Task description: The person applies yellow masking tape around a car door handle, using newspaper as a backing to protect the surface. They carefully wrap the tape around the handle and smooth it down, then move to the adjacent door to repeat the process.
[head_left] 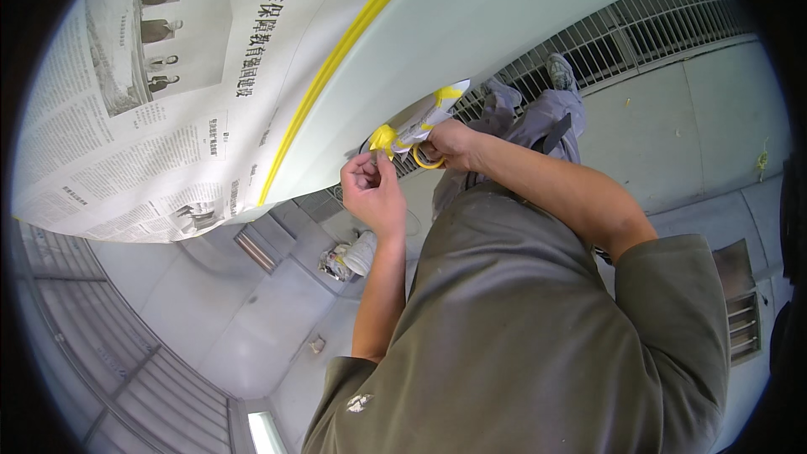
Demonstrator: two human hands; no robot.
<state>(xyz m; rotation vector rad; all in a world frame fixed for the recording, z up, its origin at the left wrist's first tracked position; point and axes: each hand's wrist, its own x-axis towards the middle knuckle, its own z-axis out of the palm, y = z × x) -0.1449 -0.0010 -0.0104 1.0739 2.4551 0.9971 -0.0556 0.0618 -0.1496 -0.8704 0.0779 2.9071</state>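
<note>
Yellow tape in a ring-shaped roll (418,158) hangs at the fingers of the right hand (454,145), just below the pale panel's lower edge; that hand is curled around it. Close by but apart from it, the left hand (374,193) has its bent fingertips at a crumpled yellow patch (382,138); whether they pinch it, I cannot tell. Beside the patch runs a greyish covering (414,124). Farther up, the pale panel (403,42) meets newspaper sheets (193,130) along a yellow strip (336,63). Beyond lie the floor grating (672,17) and, lower left, a whitish container (362,253).
</note>
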